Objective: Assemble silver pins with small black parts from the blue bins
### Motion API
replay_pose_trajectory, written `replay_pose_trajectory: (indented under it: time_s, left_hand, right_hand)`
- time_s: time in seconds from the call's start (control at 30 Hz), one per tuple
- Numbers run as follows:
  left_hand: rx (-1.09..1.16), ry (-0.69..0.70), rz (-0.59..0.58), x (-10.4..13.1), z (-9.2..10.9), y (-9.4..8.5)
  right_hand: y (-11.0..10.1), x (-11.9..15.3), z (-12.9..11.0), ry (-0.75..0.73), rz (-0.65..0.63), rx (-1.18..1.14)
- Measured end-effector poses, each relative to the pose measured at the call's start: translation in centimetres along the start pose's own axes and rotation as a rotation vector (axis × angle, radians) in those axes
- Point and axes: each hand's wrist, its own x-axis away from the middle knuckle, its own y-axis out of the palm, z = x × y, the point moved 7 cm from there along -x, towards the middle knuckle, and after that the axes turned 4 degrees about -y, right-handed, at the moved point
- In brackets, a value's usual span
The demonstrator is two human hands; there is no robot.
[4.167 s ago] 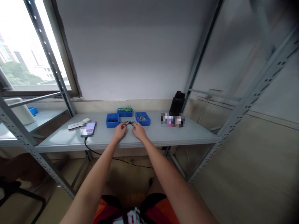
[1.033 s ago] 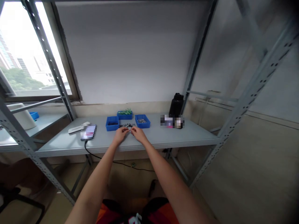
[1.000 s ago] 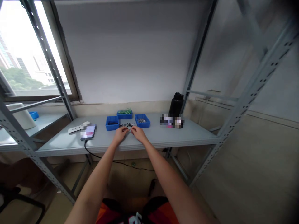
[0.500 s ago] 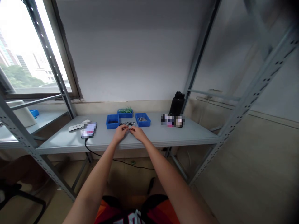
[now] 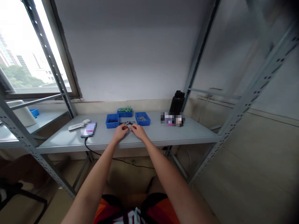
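My left hand (image 5: 121, 133) and my right hand (image 5: 138, 131) come close together over the front part of the grey table. Fingers and thumb are pinched in both; whatever sits between the fingertips is too small to name. Just beyond them lies a loose pile of small black and silver pieces (image 5: 130, 123). Behind my left hand stands a blue bin (image 5: 112, 125) with dark small parts. A second blue bin (image 5: 146, 123) with small silvery parts is behind my right hand. Farther back, a third blue bin (image 5: 125, 114) holds green pieces (image 5: 126, 109).
A phone (image 5: 89, 129) with a black cable (image 5: 93, 152) lies at left beside a white flat device (image 5: 75, 126). At back right stands a black bottle (image 5: 177, 103), with blurred-out items in front. Metal posts (image 5: 45, 46) frame the table. A person's leg (image 5: 25, 169) shows at lower left.
My fingertips have drawn slightly apart, and the right hand sits a little farther from the left. The bins and other items stay in place; the view has shifted very slightly.
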Motion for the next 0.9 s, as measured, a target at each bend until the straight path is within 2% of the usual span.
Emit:
replay_pose_trajectory:
  time_s: [0.43, 0.63, 0.9]
  left_hand:
    - [-0.025, 0.037, -0.052, -0.6, -1.1, 0.9]
    - [-0.046, 0.028, -0.057, -0.4, -0.5, 0.7]
    - [-0.024, 0.084, -0.072, -0.1, 0.3, 0.5]
  right_hand:
    - [0.4, 0.0, -0.2, -0.006, -0.063, 0.007]
    - [0.5, -0.1, 0.0, -0.026, -0.064, -0.019]
    - [0.6, -0.3, 0.7, -0.008, -0.057, -0.052]
